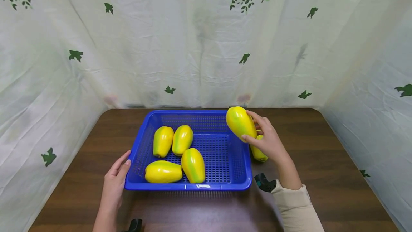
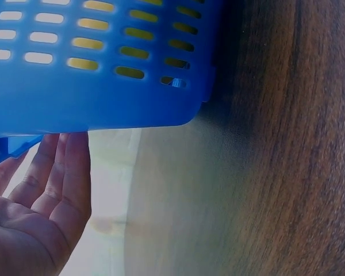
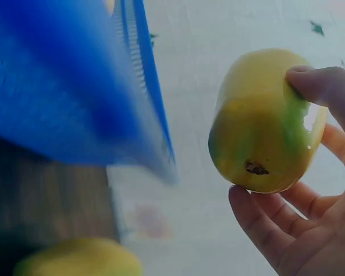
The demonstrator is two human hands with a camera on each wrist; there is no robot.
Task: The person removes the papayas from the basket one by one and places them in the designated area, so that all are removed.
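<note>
A yellow papaya (image 1: pixel 239 122) with green streaks is gripped in my right hand (image 1: pixel 270 140), raised over the right rim of a blue plastic basket (image 1: pixel 188 186). In the right wrist view the held papaya (image 3: pixel 259 132) sits between thumb and fingers, its dark stem scar showing. My left hand (image 1: pixel 116 178) touches the basket's left side with its fingers extended; the left wrist view shows the fingers (image 2: pixel 69 172) reaching up against the basket wall (image 2: pixel 103 98). Several papayas (image 1: pixel 193 165) lie inside the basket, toward its left and middle.
Another papaya (image 1: pixel 259 151) lies on the brown wooden table (image 1: pixel 322 174) just right of the basket, partly hidden by my right hand. A pale cloth (image 1: pixel 180 46) with leaf prints hangs behind the table and along both sides.
</note>
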